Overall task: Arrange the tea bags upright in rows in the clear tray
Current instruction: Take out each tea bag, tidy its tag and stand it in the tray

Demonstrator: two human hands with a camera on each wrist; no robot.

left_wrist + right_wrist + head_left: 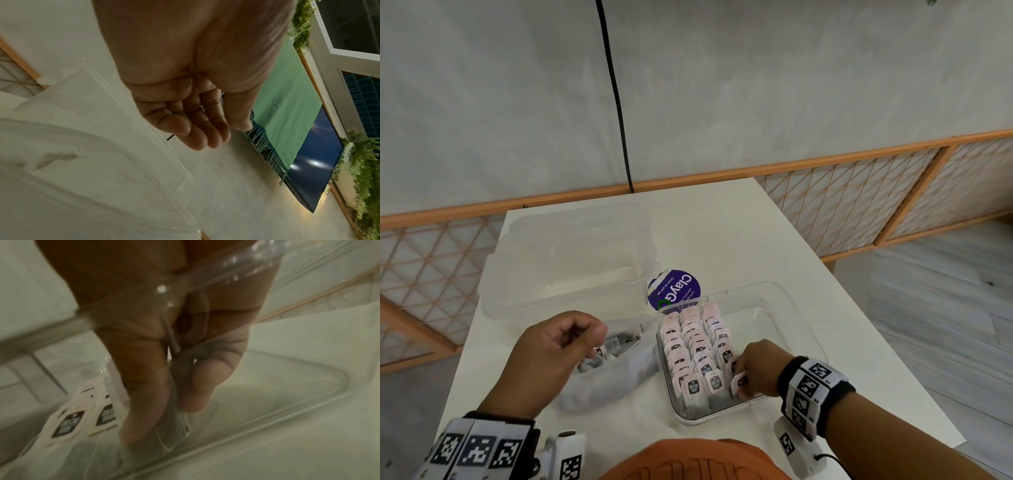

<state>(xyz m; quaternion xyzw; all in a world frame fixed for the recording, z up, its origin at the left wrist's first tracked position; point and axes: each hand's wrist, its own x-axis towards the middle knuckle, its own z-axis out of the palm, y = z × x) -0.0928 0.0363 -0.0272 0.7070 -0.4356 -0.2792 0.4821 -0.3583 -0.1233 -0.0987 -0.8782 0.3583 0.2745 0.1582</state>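
A clear tray (pixel 802 329) sits on the white table (pixel 722 233). Its left half holds rows of upright tea bags (pixel 695 346) with pink tags. My right hand (pixel 743 377) is inside the tray at the near end of the rightmost row, pinching a tea bag (pixel 739 383). In the right wrist view the right hand (pixel 164 423) holds the gauzy tea bag (pixel 174 433) between thumb and forefinger, low near the tray floor, beside tagged bags (pixel 68 425). My left hand (pixel 585 337) hovers over a plastic bag (pixel 616 377) of loose tea bags. Its fingers (pixel 205 138) are loosely curled and empty.
A large frosted lidded container (pixel 571 260) stands behind the plastic bag at the back left. A round purple label (pixel 678 287) lies between it and the tray. The tray's right half (pixel 767 329) has bare floor. A black cable (pixel 616 102) hangs down the wall.
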